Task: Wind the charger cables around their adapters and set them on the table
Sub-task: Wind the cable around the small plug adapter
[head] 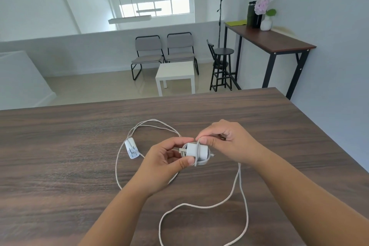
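White adapter (pixel 194 152) held above dark wood table (pixel 60 156), prongs pointing left, few cable turns around body. Left hand (pixel 166 161) grips prong end between thumb and fingers. Right hand (pixel 223 142) pinches cable (pixel 238 187) at adapter's top; slack loops across tabletop toward near edge. Second adapter (pixel 131 149) lies flat on table, left of hands, own cable (pixel 119 158) unwound, curving around it.

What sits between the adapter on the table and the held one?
Head view: the left hand, gripping the held adapter, plus bare table crossed by loose cable beside the other adapter.
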